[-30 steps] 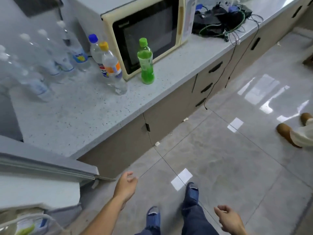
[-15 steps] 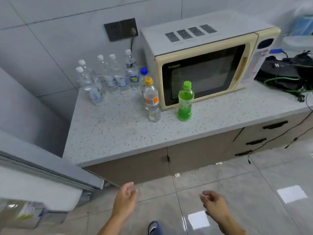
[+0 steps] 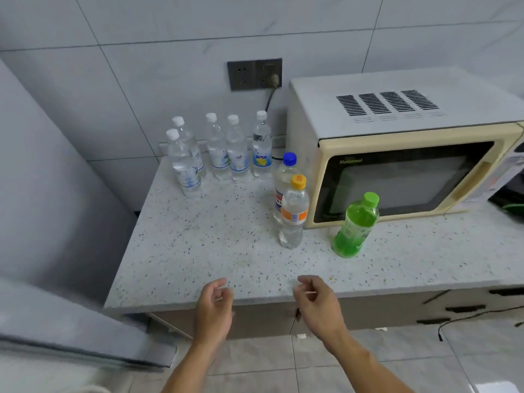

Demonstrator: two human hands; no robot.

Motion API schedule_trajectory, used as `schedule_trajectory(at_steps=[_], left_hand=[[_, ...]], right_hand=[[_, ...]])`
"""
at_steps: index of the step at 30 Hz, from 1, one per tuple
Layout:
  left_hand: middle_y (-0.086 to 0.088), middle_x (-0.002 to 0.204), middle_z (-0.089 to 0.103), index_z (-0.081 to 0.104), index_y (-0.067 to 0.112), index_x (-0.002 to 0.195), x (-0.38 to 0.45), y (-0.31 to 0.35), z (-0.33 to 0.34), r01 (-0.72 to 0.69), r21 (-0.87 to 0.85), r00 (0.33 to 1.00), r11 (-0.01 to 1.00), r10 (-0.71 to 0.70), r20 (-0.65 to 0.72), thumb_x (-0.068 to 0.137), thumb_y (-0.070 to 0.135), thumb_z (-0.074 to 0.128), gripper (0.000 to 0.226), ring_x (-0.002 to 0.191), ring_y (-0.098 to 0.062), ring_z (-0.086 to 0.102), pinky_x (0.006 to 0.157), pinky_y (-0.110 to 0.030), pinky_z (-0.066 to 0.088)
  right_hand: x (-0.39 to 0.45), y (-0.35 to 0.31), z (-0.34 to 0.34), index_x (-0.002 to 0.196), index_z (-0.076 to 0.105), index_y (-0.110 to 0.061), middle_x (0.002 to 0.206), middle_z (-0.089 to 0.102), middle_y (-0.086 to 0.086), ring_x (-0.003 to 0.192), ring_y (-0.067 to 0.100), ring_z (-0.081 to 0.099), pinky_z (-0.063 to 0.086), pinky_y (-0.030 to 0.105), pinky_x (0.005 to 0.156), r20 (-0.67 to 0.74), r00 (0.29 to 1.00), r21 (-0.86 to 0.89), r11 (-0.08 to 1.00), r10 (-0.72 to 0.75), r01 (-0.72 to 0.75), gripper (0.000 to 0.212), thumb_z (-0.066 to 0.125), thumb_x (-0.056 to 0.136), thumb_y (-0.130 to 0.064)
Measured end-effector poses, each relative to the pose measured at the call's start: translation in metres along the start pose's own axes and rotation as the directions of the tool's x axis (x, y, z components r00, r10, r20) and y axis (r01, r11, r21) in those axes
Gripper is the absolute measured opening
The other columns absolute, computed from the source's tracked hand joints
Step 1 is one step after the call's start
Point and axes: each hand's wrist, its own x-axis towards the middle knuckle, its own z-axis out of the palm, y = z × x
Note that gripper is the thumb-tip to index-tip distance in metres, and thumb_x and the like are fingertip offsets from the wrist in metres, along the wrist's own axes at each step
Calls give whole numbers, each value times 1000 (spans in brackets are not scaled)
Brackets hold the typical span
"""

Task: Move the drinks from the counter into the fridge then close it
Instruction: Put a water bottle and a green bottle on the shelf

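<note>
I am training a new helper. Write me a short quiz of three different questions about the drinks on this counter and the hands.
1. True or false: the left hand grips a bottle.
2. How many white-capped bottles stand at the wall?
3. Which bottle is nearest the right hand: A) blue-capped bottle, B) orange-capped bottle, C) green bottle?

Key: 1 false, both hands hold nothing, at the edge of the counter. 2 five. 3 B.

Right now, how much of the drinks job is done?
Nothing looks done from here: eight bottles stand on the counter, among them the green bottle and the orange-capped bottle. Both the left hand and the right hand are empty near the counter's edge. All moving remains, then closing the fridge door.
</note>
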Motion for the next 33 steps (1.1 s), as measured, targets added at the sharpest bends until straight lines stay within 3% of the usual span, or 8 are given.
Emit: schedule_trajectory(at_steps=[4,11,17,19,22,26,28,33], left_hand=[[9,107,64,57,42,112,24,15,6,-25,-49,1000,998,25,7,96,33,58,18,74,2,67,61,-25,60],[15,111,62,54,49,110,45,63,36,-83,-110,988,990,96,118,96,36,60,20,99,-4,64,65,-18,56],[19,115,60,53,38,123,56,101,73,-201,-49,968,978,206,141,91,28,67,36,101,1,62,73,-15,52],[19,117,58,52,35,126,61,105,85,-208,-42,965,977,212,152,89,30,68,41,102,0,62,79,-18,52],[17,117,59,53,33,128,69,103,97,-192,-40,969,981,196,153,89,32,69,42,103,-2,63,84,-28,54],[11,114,64,56,33,123,82,90,104,-115,-71,991,991,119,62,92,28,65,33,104,-9,65,85,-38,58],[12,111,65,57,36,118,86,83,103,-83,-67,996,994,85,29,93,27,64,28,102,-10,65,86,-43,59],[18,106,65,56,47,107,89,71,90,-46,-33,998,998,45,-33,92,29,64,24,98,-7,64,84,-41,59]], right_hand=[[36,-27,3,128,53,-29,111,59,-12,94,7,62,53,21,74,-98,993,-3,998,-70,70,42,71,90,-32],[93,-56,2,134,42,-38,123,50,-17,105,5,57,53,27,85,-131,975,-23,983,-182,180,64,79,82,-36],[111,-39,-9,121,52,-33,112,59,-15,97,2,58,48,17,78,-69,986,-69,986,-154,149,44,70,85,-16],[107,-19,-23,100,62,-30,93,66,-9,83,7,63,48,15,71,-147,983,-8,994,-110,110,24,68,86,-13],[94,13,-47,83,60,-26,73,63,-1,70,19,62,50,32,65,-335,942,78,996,-6,34,13,73,86,-24],[105,21,-77,121,47,-18,112,47,1,98,18,50,46,33,85,-498,867,74,997,15,25,67,87,71,-39],[121,8,-84,135,38,-25,125,46,-6,109,10,48,43,28,93,-415,908,33,996,-57,78,92,92,63,-41],[134,-15,-79,102,39,-65,98,57,-34,95,-4,59,42,16,74,-397,913,97,986,-89,138,67,90,67,-38]])
